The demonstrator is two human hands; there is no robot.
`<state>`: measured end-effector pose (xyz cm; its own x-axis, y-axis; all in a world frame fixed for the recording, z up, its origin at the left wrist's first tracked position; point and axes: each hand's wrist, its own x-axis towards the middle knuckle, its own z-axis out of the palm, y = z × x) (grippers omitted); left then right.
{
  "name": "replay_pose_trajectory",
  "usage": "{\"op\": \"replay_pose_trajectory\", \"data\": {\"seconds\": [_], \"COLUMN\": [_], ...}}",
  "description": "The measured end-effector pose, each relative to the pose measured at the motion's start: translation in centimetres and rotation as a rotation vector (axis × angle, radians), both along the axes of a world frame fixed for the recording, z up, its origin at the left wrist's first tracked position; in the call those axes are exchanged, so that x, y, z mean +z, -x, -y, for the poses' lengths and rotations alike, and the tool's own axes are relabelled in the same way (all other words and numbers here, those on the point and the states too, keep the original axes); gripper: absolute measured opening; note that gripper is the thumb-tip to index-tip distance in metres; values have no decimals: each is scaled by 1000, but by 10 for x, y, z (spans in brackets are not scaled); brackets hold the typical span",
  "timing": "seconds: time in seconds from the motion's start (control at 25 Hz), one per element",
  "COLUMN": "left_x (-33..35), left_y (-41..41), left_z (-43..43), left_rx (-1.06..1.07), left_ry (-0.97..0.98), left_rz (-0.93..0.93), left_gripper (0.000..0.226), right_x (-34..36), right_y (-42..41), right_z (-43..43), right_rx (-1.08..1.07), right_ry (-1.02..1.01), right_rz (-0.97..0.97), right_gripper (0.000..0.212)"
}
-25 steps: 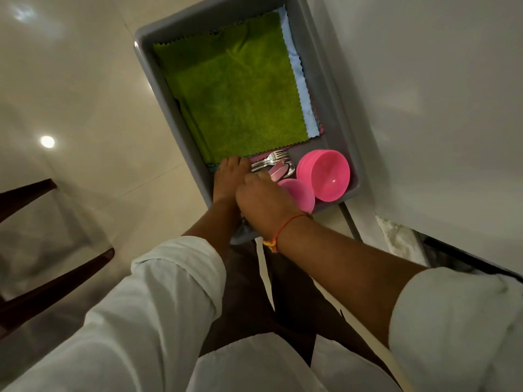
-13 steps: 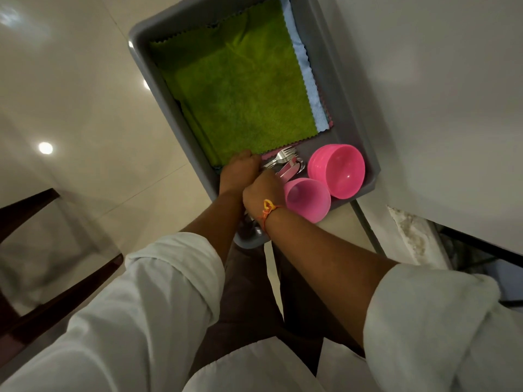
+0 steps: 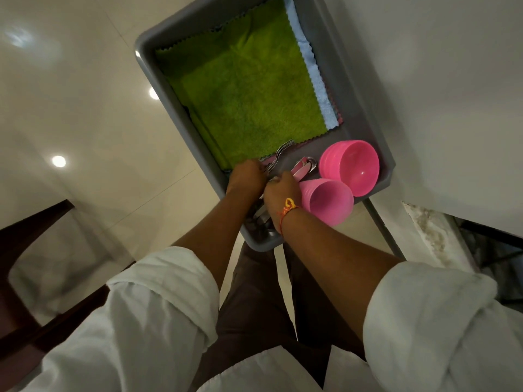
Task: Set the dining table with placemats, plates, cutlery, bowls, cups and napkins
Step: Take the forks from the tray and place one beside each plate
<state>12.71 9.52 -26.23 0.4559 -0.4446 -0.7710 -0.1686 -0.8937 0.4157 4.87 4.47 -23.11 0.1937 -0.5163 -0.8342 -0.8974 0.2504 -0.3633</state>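
Note:
A grey plastic tub (image 3: 359,89) holds a folded green cloth (image 3: 249,91) on top of a blue one (image 3: 311,66) and a pink one. At its near end lie metal forks (image 3: 280,154), pink-handled cutlery (image 3: 301,166), a pink bowl stack (image 3: 351,166) and a pink cup (image 3: 328,200) on its side. My left hand (image 3: 247,176) grips the fork handles at the green cloth's near edge. My right hand (image 3: 281,189) is curled over the cutlery beside it, touching the cup; what its fingers hold is hidden.
The tub stands on a thin-legged stand (image 3: 382,224) against a white wall (image 3: 438,80). Glossy cream floor tiles (image 3: 85,108) lie to the left. A dark wooden chair frame (image 3: 31,222) stands at the lower left. My own legs are below the tub.
The view has shifted closer to the tub. Both hands have stayed in the cutlery corner, and the pink cup has tipped further into view beside my right wrist.

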Motion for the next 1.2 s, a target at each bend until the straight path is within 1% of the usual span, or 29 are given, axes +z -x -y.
{"op": "replay_pose_trajectory", "data": {"seconds": [0.08, 0.2, 0.24, 0.28, 0.36, 0.44, 0.56, 0.68, 0.8, 0.92, 0.96, 1.04, 1.2], "left_x": [-1, 3, 8, 9, 10, 17, 22, 24, 27, 35, 39, 55, 93], "left_y": [2, 4, 5, 4, 3, 2, 3, 1, 0, 0, -1, 0, 5], "left_z": [-4, -9, -10, -10, -10, -10, -9, -9, -10, -10, -10, -12, -20], "left_rx": [166, 412, 465, 502, 562, 631, 694, 763, 785, 790, 797, 798, 865], "left_ry": [56, 87, 76, 71, 84, 104, 116, 139, 157, 171, 173, 165, 204], "left_rz": [-80, -224, -255, -282, -328, -363, -366, -396, -382, -353, -348, -332, -338], "left_gripper": [13, 7, 4, 6, 17, 11, 18, 17, 19, 22, 23, 24, 19], "right_x": [0, -3, -4, -5, -6, -8, -9, -12, -12, -4, 1, 18, 54], "right_y": [-1, -3, -4, -4, -5, -7, -9, -9, -9, -7, -7, -9, -12], "right_z": [-3, -8, -9, -8, -7, -7, -6, -3, -3, -2, 0, 3, 0], "right_rx": [-133, -275, -306, -344, -437, -514, -599, -646, -709, -754, -764, -757, -656], "right_ry": [3, -31, -32, -35, -55, -79, -117, -124, -190, -263, -284, -314, -272], "right_rz": [68, 84, 88, 100, 123, 137, 163, 193, 270, 311, 316, 299, 256], "right_gripper": [30, 33, 32, 30, 25, 21, 19, 18, 19, 13, 14, 18, 20]}}
